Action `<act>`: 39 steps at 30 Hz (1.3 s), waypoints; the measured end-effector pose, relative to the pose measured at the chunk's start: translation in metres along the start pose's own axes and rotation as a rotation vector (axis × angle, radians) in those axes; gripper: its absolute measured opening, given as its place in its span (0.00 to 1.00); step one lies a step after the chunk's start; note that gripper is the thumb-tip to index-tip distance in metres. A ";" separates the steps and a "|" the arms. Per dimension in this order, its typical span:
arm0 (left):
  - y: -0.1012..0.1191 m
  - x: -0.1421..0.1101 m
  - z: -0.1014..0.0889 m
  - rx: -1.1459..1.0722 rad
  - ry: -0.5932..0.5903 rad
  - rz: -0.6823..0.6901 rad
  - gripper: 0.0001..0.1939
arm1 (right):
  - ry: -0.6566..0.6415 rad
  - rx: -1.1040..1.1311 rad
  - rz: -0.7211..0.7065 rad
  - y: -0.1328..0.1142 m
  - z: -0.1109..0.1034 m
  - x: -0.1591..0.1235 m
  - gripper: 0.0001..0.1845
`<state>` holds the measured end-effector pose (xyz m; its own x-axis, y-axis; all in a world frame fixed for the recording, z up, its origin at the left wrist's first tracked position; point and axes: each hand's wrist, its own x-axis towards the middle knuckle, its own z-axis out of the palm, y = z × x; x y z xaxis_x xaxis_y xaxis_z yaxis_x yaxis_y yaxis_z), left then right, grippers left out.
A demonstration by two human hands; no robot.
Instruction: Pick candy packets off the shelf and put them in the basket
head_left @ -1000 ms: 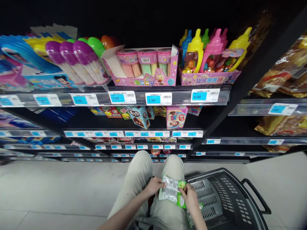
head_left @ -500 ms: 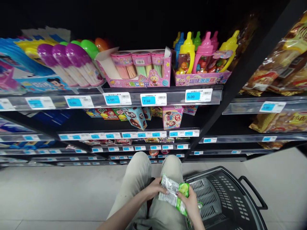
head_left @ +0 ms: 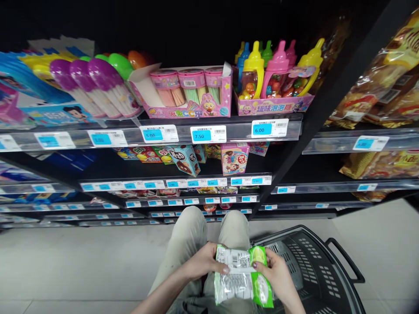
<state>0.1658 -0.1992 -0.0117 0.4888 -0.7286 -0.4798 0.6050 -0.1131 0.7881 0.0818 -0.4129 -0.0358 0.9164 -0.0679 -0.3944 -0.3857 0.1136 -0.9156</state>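
Observation:
A green and white snack packet (head_left: 240,275) is held over my lap with its printed back facing up. My left hand (head_left: 207,261) grips its left edge, thumb on top and fingers underneath. On the other edge, my right hand (head_left: 274,271) pinches the green end between thumb and fingers. The packet looks sealed and lies nearly flat between both hands, its long seam running across. Below it are my knees (head_left: 192,222) in light trousers.
To my right on the floor stands a dark grey shopping basket (head_left: 314,261) with a handle (head_left: 347,261). Ahead rise store shelves (head_left: 229,135) with price tags, holding a pink candy box (head_left: 190,111), bottle-shaped candies (head_left: 254,65), purple-topped tubes (head_left: 101,74) and bagged snacks (head_left: 369,96).
The packet has been spread flatter and wider, showing more of its back. My right hand has shifted to its right edge, moving away from my left hand.

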 end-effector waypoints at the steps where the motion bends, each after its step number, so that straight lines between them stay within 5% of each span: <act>1: 0.003 -0.004 0.000 0.001 -0.043 -0.019 0.18 | -0.039 0.023 -0.001 -0.002 -0.001 0.000 0.17; 5: 0.007 -0.012 0.000 -0.055 -0.138 -0.074 0.26 | -0.184 0.128 0.008 -0.006 -0.004 0.004 0.18; 10: -0.004 -0.009 0.005 -0.179 -0.090 -0.040 0.27 | -0.221 0.213 0.020 -0.008 -0.007 0.014 0.16; 18: -0.014 0.016 0.033 -0.120 -0.055 0.046 0.27 | -0.275 -0.086 -0.010 -0.016 -0.052 0.011 0.16; 26: -0.038 0.060 0.042 -0.036 -0.151 -0.071 0.31 | 0.183 -0.606 -0.029 0.015 -0.083 -0.019 0.21; 33: -0.027 0.061 0.041 -0.005 -0.327 -0.195 0.25 | 0.185 -0.626 -0.054 0.019 -0.084 -0.034 0.22; 39: -0.041 0.064 0.039 -0.005 -0.349 -0.234 0.26 | 0.150 -0.631 -0.019 0.016 -0.089 -0.036 0.22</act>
<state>0.1480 -0.2671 -0.0594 0.0960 -0.8687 -0.4859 0.6778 -0.3004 0.6711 0.0329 -0.4967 -0.0435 0.9163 -0.2072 -0.3428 -0.4005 -0.4899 -0.7743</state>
